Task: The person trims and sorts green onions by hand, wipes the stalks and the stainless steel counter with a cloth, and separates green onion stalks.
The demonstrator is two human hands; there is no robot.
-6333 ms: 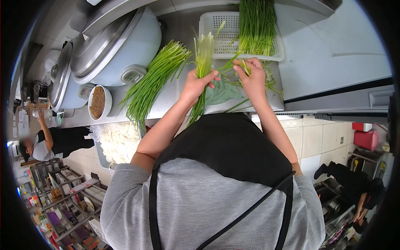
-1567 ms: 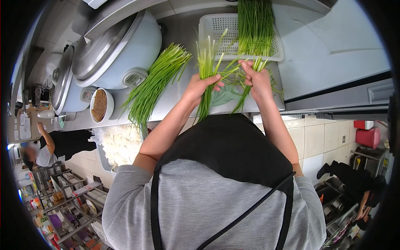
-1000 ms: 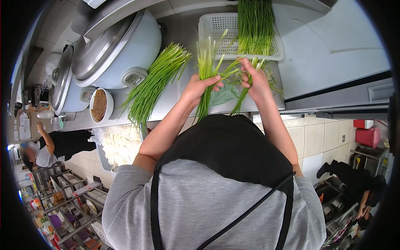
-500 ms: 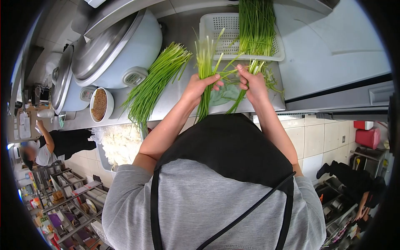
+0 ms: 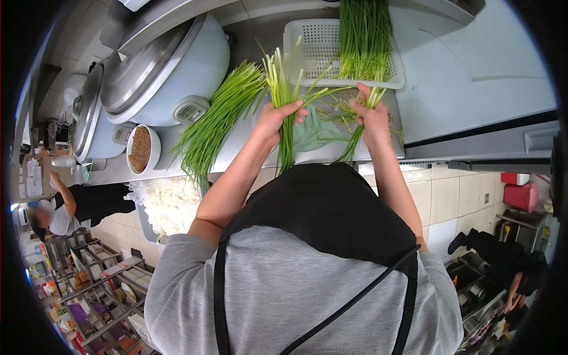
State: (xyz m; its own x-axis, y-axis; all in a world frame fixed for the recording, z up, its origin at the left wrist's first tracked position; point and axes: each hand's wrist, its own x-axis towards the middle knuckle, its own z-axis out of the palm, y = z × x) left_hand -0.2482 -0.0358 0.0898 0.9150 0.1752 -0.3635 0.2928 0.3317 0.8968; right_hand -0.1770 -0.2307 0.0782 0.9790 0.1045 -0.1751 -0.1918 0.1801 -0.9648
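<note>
My left hand (image 5: 273, 123) is closed round an upright bunch of chives (image 5: 286, 142), with the pale root ends sticking up above my thumb. A few stalks lean out of it to the right. My right hand (image 5: 374, 118) grips a thinner bunch of chives (image 5: 353, 144), its pale ends pointing up. Between the hands, a crumpled light green cloth (image 5: 316, 131) lies on the steel counter beside loose trimmings (image 5: 338, 112). A larger pile of chives (image 5: 222, 112) rests left of my left hand. Behind my right hand, more chives (image 5: 365, 38) lie in a white perforated basket (image 5: 307, 53).
Two large lidded pots (image 5: 171, 71) and a white bowl of brown grains (image 5: 142, 151) stand on the left. Below the counter is a tub of white pieces (image 5: 173, 207). A pale blue surface (image 5: 467, 65) borders the right. Other people are at far left and far right.
My hands have moved apart: the left with its bunch slightly left, the right with its bunch to the right. More of the green cloth shows between them.
</note>
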